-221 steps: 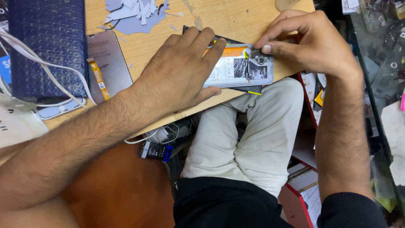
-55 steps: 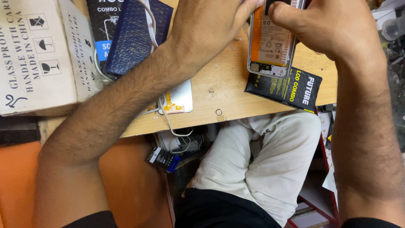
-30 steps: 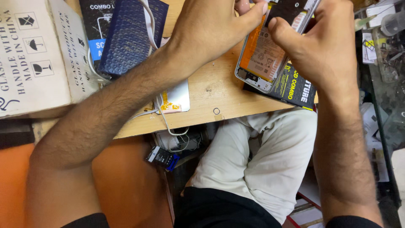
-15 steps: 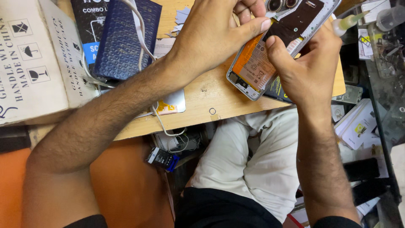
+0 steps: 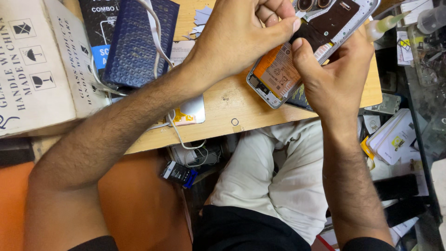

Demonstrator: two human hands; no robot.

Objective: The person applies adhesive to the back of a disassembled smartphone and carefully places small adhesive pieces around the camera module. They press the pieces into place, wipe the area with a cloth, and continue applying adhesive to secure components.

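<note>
At the upper right of the frame, the left hand (image 5: 237, 39) pinches a dark inner cover on the opened silver-framed phone with orange battery (image 5: 278, 76) while the right hand (image 5: 339, 79) holds its frame, so the peeling step seems in hand and next calls for a slow, even pull.

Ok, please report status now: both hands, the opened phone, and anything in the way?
Left hand and right hand both grip the opened phone, thumbs on its insides. Phone tilted above wooden desk. Nothing blocks them.

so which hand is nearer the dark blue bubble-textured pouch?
Left. The left hand sits just right of the dark blue bubble-textured pouch; the right hand is farther right.
</note>
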